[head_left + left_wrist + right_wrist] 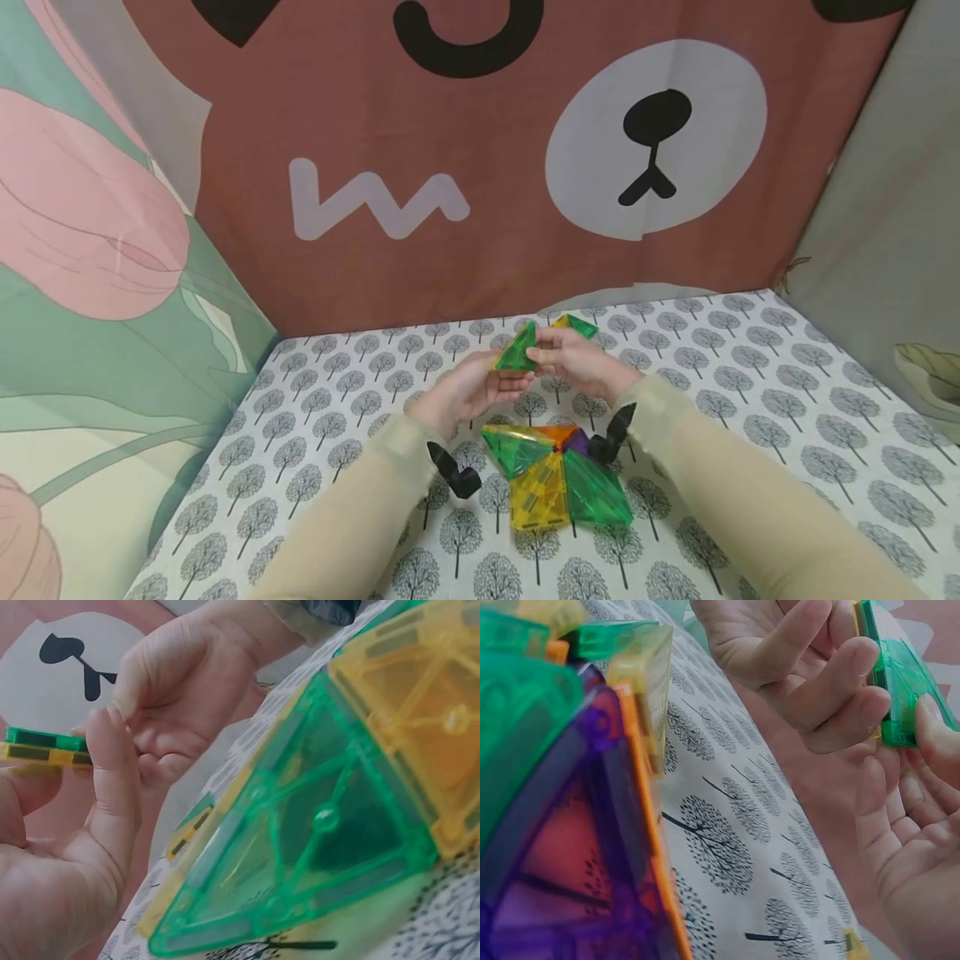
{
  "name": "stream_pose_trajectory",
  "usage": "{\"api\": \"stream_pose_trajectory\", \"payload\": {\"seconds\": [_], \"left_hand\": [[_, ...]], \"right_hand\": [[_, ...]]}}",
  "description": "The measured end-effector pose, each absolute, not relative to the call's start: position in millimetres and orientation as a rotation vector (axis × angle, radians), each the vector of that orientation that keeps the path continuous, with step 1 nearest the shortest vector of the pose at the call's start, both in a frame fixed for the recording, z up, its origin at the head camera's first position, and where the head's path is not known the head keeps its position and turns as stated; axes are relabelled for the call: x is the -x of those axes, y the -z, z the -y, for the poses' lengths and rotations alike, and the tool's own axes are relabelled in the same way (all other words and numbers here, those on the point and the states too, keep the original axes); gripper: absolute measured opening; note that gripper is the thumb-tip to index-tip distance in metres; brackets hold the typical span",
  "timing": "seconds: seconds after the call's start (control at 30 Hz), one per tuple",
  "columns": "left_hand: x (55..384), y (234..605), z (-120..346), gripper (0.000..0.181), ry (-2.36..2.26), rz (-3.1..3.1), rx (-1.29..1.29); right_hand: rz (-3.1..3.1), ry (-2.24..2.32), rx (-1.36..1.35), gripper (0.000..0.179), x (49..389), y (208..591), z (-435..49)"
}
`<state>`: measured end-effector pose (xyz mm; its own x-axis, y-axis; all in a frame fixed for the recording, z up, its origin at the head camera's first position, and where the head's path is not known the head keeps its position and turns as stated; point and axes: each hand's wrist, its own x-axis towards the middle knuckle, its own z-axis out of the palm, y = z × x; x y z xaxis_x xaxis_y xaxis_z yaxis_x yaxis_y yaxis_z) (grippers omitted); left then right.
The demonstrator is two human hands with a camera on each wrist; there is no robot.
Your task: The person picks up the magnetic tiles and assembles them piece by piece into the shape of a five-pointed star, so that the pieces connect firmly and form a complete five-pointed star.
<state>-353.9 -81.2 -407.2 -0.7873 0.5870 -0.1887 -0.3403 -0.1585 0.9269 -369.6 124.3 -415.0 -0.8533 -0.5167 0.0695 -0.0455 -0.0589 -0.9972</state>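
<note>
Together the hands hold a pair of stacked triangular magnetic tiles (517, 352), a green one lying against a yellow one, above the table's far half. My left hand (476, 390) grips them from the left, with the yellow tile's edge (46, 754) showing under the green in the left wrist view. From the other side my right hand (576, 360) pinches their right edge, its thumb on the green face in the right wrist view. Nearer to me lies a star-like piece of joined tiles (538, 492) in green, yellow, orange and purple.
Behind the right hand, another green and yellow tile piece (581, 325) lies on the tree-print cloth (330, 425). A brown bear-print curtain (480, 275) hangs along the back edge, with fabric at both sides. Black wrist mounts (453, 473) hang close by the star piece.
</note>
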Motion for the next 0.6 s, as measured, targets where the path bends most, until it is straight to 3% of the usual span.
{"api": "stream_pose_trajectory", "payload": {"seconds": [0.2,0.33,0.6], "left_hand": [[348,409,78,0.029,-2.046,-1.438,-0.272],[346,410,79,0.028,-2.084,-1.439,-0.264],[341,407,77,0.028,-2.11,-1.505,-0.254]], "right_hand": [[-2.059,1.86,0.742,0.022,362,407,-124],[-2.178,1.881,0.736,0.016,358,407,-120],[-2.355,1.823,0.748,0.022,342,402,-109]]}}
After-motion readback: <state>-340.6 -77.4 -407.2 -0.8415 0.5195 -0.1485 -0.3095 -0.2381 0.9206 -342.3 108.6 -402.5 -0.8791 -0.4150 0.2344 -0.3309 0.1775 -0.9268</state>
